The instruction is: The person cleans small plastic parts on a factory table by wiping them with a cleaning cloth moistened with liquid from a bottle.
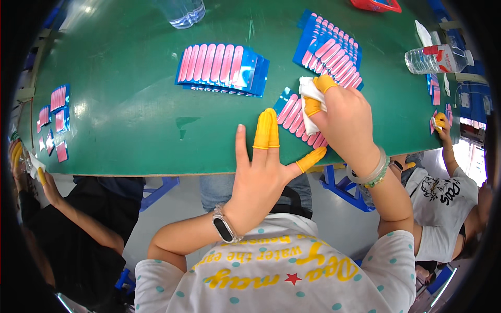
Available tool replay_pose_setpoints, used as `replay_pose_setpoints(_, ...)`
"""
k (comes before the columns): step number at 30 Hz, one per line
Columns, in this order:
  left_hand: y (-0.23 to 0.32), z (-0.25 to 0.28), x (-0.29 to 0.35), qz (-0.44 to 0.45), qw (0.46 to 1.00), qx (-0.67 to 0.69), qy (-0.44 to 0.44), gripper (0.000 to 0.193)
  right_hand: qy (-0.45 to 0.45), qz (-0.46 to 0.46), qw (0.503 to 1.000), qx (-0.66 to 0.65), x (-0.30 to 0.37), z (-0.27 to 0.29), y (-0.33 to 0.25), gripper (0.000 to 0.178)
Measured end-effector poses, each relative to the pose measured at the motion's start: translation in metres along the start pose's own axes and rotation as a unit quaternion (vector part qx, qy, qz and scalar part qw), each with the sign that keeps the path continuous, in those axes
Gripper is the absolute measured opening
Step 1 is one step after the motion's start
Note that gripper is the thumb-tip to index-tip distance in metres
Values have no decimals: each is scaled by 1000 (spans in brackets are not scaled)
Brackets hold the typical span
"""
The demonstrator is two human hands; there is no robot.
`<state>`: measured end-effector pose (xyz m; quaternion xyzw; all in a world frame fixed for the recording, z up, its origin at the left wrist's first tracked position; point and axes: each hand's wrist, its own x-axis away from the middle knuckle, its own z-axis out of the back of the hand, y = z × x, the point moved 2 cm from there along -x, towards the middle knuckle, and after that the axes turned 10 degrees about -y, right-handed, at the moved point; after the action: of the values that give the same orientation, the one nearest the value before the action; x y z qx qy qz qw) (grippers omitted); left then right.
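My right hand point(348, 117), with yellow finger cots on thumb and index finger, pinches a folded white cloth point(309, 99). The cloth presses on a blue card point(292, 110) bearing a row of pink rounded strips, partly hidden by that hand. Spread out, my left hand point(261, 175) wears yellow cots on thumb and two fingers. Its thumb reaches the card's near edge, while the fingers lie at the left end; it grips nothing. Just beyond is a fanned stack of similar cards point(334, 49). Another stack point(222, 65) lies farther left.
The green table point(130, 120) has small card piles point(60, 112) at its left end. A clear plastic bottle point(438, 59) lies at right; a clear container point(182, 11) and red basket point(377, 4) are at the far edge. Co-workers sit on both sides, one person's hand point(441, 121) at right.
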<state>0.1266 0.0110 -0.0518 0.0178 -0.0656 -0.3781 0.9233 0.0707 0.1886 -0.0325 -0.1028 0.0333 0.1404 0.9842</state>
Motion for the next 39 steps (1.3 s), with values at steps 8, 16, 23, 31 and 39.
replay_pose_setpoints(8, -1, 3, 2, 6, 1000, -16, -23, 65, -14, 128, 992, 3, 19, 0, -39, 22)
replay_pose_setpoints(16, 0, 6, -2, -5, 999, -30, -13, 61, -21, 127, 991, 25, 24, 1, -35, 15)
replay_pose_setpoints(23, -14, 10, 4, -32, 998, 40, 22, 57, 45, 8, 999, 25, 4, 4, 3, 25)
replay_pose_setpoints(31, -24, 7, 8, -46, 997, 62, 13, 59, 11, 32, 995, 90, 19, 8, -22, 22)
replay_pose_setpoints(39, -24, 7, 7, -40, 998, 50, -4, 63, 0, 24, 999, 24, 27, 5, -15, 23)
